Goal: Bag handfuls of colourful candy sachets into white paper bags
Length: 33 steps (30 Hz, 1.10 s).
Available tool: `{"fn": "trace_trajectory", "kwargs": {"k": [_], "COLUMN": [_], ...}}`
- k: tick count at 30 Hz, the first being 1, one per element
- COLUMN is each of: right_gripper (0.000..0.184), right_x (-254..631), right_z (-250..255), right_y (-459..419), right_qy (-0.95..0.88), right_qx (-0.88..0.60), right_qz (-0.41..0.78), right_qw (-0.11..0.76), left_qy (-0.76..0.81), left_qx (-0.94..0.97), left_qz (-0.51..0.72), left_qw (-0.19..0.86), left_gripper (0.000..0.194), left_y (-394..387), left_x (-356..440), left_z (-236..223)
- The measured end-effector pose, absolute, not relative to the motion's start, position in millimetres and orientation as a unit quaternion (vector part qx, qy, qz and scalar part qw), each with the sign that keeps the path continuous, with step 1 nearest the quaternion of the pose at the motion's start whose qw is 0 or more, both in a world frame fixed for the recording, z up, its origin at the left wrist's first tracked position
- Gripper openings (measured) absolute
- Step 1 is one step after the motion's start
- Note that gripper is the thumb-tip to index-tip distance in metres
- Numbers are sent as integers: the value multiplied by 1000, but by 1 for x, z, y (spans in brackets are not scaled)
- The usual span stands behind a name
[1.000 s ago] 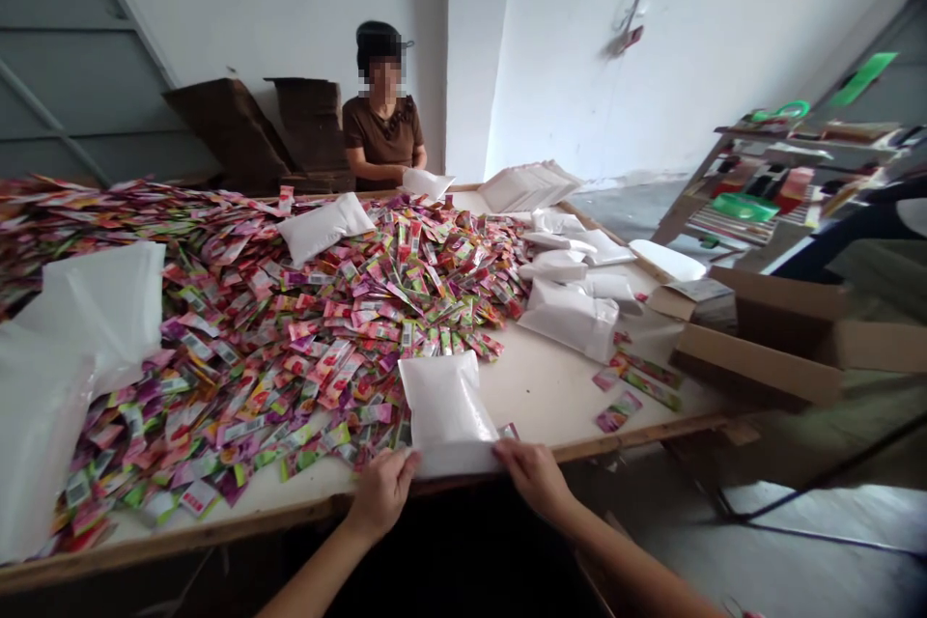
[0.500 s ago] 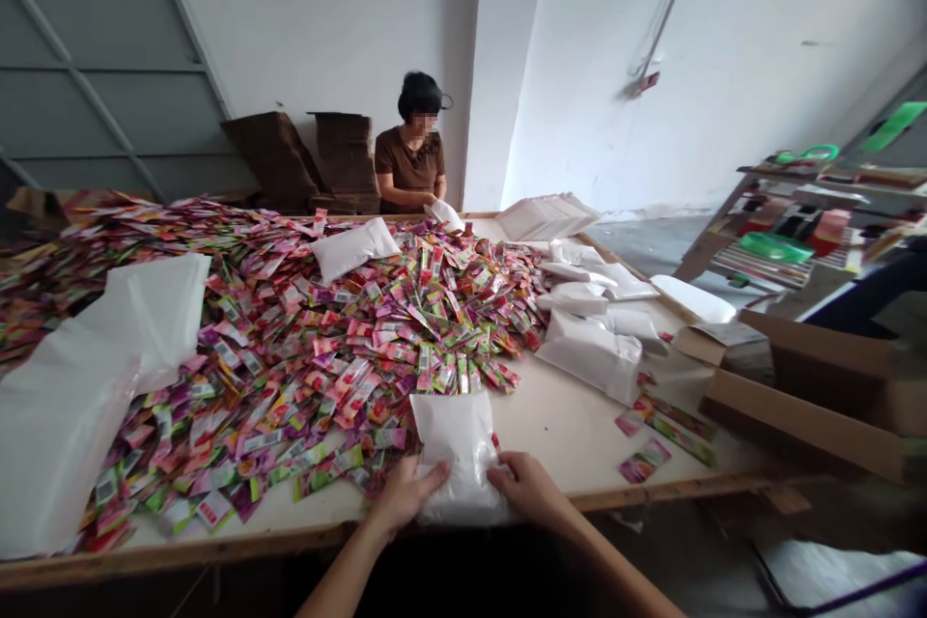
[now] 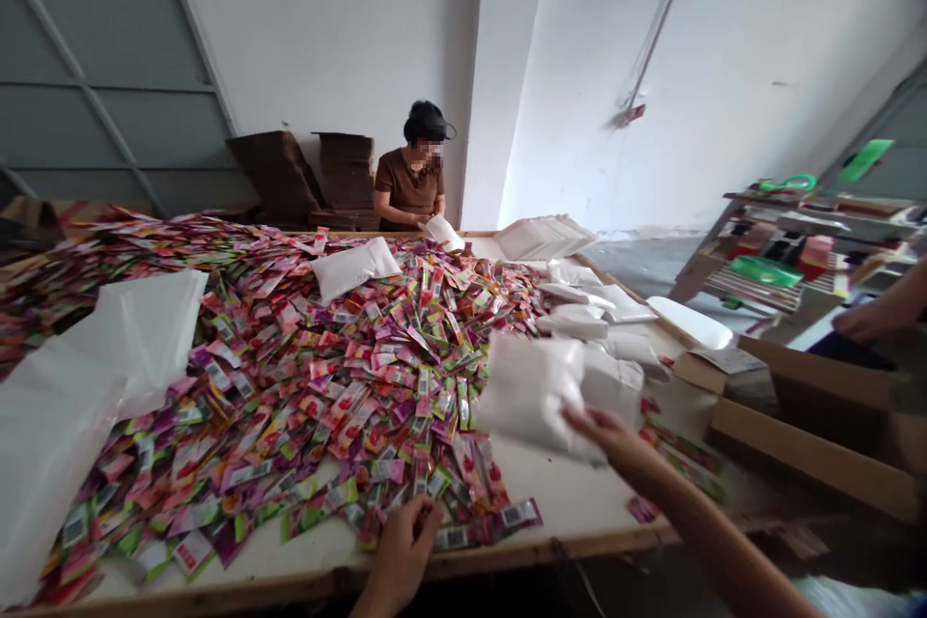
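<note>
1. While the right hand pinches its near right side, the white pouch faces up with its broad side, right of centre.
2. Blurred and almost square in outline, the pouch shows no sure long axis; its far edge runs left to right, and its near edge slopes nearer towards the right.
3. The left hand is loosely curled at the near edge of the sachet heap; whether it grips anything, I cannot tell.
4. Left of the pouch, the heap reaches its left edge in view; to the right, puffed pouches lie behind it, and contact with them cannot be judged.
5. A strip of white worktop shows between pouch and near edge, narrowing at the left where sachets spread.
6. Farther right, an open cardboard box stands at the worktop's right end, its long side sloping nearer to the right, with loose sachets just left of it.
</note>
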State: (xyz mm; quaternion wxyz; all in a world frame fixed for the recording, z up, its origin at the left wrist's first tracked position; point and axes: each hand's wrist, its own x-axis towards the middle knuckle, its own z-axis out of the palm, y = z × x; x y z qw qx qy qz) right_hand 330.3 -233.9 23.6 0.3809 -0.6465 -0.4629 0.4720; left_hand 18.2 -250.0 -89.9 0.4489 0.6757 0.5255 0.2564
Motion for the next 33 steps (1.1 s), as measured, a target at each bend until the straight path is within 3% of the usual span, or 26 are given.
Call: {"fn": "trace_trajectory", "kwargs": {"k": [2,4,6,9,12,15,21,33], "right_gripper": [49,47,46,39,30,25,20,20], "right_x": [354,361,351,311,271,255,265,252], "right_z": [37,31,2,-64,-113,-127,-120,-122], "right_y": [-208,-193,-192,-218,-250,-263,-254,-252], "right_qy": [-383,-321,-333,-464,-596,-631,-615,-667], "right_qx": [-640,-644,-679,-720,-727,-729,-735,-701], "right_qz": [456,448,438,415,268,187,232,206], "right_qw": [487,530,486,308,209,187,166,147], "left_qy": [548,556,556,558,569,572,572,575], "left_qx": [676,684,696,716,742,767,780,790], "left_qz": [250,244,234,213,187,164,153,135], "left_qw": [426,404,390,362,300,241,201,166], "left_gripper": [37,34,31,27,25,24,22,22], "left_y": [-250,-250,-251,-254,-258,-262,-264,-263], "left_x": [14,12,13,16,21,26,30,31], "left_z": [-98,-102,-102,-102,-104,-105,-107,-108]}}
